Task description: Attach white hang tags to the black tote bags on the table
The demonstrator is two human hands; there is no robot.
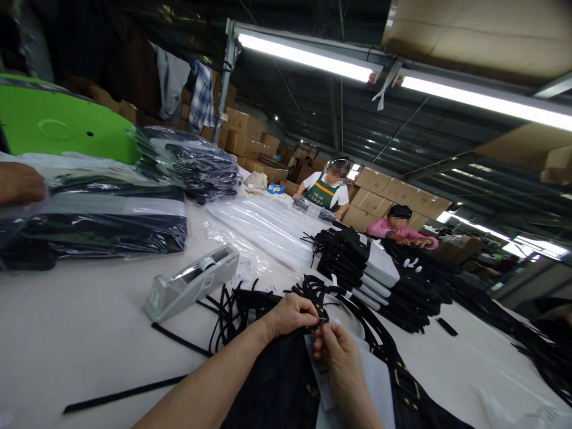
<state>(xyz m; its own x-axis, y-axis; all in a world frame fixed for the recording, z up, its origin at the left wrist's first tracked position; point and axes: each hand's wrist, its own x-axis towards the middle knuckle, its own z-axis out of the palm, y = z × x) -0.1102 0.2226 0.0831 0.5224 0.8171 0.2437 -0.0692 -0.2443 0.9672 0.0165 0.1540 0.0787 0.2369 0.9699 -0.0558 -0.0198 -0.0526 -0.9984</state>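
Right hand: one, the wearer's (340,357), thumb and fingers pinched together on the edge of the black fabric piece; the exact bit gripped is too small to make out.
Left hand: one (292,313), clamped on the same edge, fingertips just beside the right hand's.
Black fabric piece: one under the hands (272,381), lying on the table (89,345) in front of the wearer.
Pale sheet: one (378,381), on the black fabric, partly behind the right wrist.
Long straps: two (125,394), reaching out leftward; the bunched ones nearer the hands overlap too much to count.
Tape dispenser: one, grey (192,286), left of the bunched straps.
Stack of black pieces: one (348,262), beyond the right hand, pale layers between; number unclear.
Bagged dark goods: two piles (120,223), both on the left, one behind the other.
Co-worker's hand: one (20,183), at the left edge, beside the nearer pile; its grip cannot be told.
Clear plastic bags: one spread heap (263,226), mid-table.
Co-workers beyond: two, one in a green apron (319,190), one with pink sleeves (379,228).
Lit tubes: two overhead in front (308,56).
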